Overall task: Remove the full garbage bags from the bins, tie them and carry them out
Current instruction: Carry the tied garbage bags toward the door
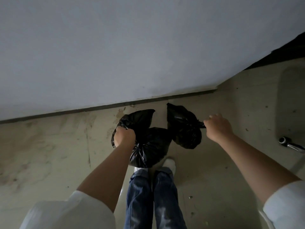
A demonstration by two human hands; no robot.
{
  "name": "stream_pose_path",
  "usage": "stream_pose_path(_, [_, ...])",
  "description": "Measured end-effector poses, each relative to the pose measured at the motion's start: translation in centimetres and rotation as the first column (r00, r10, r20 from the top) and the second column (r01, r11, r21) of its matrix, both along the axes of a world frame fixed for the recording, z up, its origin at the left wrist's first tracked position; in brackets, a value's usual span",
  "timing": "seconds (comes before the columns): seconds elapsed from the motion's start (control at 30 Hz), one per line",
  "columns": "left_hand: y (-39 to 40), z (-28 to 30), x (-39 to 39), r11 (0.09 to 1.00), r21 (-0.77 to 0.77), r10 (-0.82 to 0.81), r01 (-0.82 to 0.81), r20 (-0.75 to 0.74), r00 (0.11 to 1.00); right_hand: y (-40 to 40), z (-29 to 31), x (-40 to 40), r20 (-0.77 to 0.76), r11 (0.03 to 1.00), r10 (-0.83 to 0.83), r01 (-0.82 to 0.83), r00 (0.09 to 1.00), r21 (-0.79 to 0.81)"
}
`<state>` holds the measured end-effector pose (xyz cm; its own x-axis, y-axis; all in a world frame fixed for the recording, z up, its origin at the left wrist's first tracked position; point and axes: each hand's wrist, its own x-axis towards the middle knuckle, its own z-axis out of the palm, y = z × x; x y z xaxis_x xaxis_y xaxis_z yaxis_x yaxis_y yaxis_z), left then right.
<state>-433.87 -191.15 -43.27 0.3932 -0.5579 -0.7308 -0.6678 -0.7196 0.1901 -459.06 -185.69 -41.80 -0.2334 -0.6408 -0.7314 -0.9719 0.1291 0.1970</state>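
Note:
My left hand (124,136) grips the gathered necks of two tied black garbage bags: one bulges beyond the hand (138,119), the other hangs below it (152,146) in front of my feet. My right hand (216,125) is closed on the knotted neck of a third black garbage bag (183,128), which hangs to the left of the hand. All bags are held above the floor, close to the wall. No bin is in view.
A pale wall (115,55) with a dark skirting strip (107,107) stands just ahead. The stained beige floor (49,146) spreads left and right. A basin with a metal tap (288,143) is at the right edge. My jeans and white shoes (170,164) are below.

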Motion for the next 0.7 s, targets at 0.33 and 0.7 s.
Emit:
stream_pose_path(0.33, [-2.6,-2.1,-0.1,0.991,-0.051,0.126,-0.127,-0.026,0.992,-2.7,-1.4,0.2,0.035,0.987,-0.147,0.149,0.988,-0.056])
stream_pose_path(0.7, [-3.2,-5.8,-3.4,0.952,0.029,0.301,-0.305,-0.262,0.917,-4.4,-4.3,-0.6,0.113,0.979,-0.188,0.196,0.976,-0.060])
